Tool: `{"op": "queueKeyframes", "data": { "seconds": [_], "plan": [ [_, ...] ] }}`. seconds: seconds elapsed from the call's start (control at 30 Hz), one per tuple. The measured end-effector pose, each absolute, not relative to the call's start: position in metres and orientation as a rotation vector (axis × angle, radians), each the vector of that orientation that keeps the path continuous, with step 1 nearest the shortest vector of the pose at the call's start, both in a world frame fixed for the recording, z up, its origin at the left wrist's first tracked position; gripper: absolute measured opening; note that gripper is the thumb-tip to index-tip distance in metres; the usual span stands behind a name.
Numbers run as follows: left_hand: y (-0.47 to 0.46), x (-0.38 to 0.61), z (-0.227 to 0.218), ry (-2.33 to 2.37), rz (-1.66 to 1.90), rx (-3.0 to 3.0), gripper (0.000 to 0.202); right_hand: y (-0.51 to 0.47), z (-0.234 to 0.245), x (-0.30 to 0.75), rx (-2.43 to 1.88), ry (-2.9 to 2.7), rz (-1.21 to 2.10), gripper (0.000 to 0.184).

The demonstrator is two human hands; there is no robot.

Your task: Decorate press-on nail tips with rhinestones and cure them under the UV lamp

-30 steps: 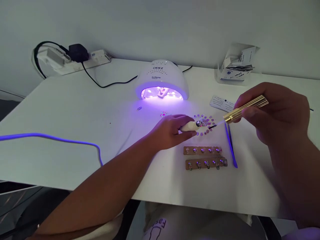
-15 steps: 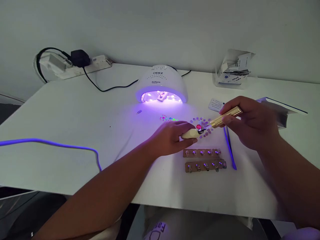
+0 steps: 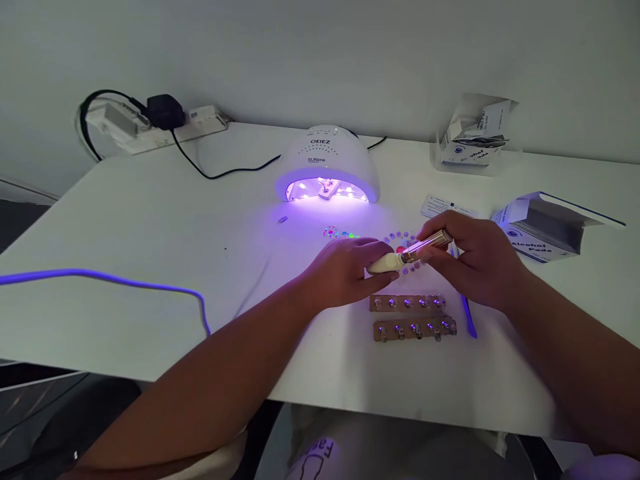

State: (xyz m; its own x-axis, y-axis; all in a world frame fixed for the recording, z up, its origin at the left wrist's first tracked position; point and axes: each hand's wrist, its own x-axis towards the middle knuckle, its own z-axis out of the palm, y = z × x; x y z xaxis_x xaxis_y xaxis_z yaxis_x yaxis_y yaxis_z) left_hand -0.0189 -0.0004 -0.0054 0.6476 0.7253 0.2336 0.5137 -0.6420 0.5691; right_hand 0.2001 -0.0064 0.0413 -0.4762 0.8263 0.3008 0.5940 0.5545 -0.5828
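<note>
Your left hand (image 3: 345, 270) pinched the small cream bottle (image 3: 384, 265) low over the white table (image 3: 150, 220), its long axis nearly level and its neck pointing right. Your right hand (image 3: 477, 263) pinched the ribbed gold cap (image 3: 429, 244), in line and touching that neck. Two brown nail-tip strips (image 3: 407, 303) lay just below, with bare tabletop nearer you.

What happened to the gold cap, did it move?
Yes. The gold cap in the right hand moved left and down, measured against the brown strips, until it meets the little cream bottle.
</note>
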Motion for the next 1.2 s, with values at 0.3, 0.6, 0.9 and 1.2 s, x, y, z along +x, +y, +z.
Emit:
{"op": "queueKeyframes", "data": {
  "seconds": [0.3, 0.6, 0.9, 1.2],
  "plan": [
    [0.000, -0.020, -0.007, 0.979, 0.613, 2.425, 0.022, -0.009, 0.052, 0.207, -1.200, -2.105, 0.631, 0.015],
    [0.004, -0.022, -0.008, 0.910, 0.684, 2.371, 0.021, -0.008, 0.052, 0.214, -1.175, -1.850, 0.854, 0.017],
    [0.010, -0.024, -0.011, 0.881, 0.783, 2.219, 0.018, -0.018, 0.062, 0.218, -1.182, -2.082, 1.084, 0.014],
    [0.010, -0.024, -0.014, 0.963, 0.820, 2.150, 0.018, -0.035, 0.062, 0.207, -1.099, -2.478, 1.186, 0.006]
  ]
}}
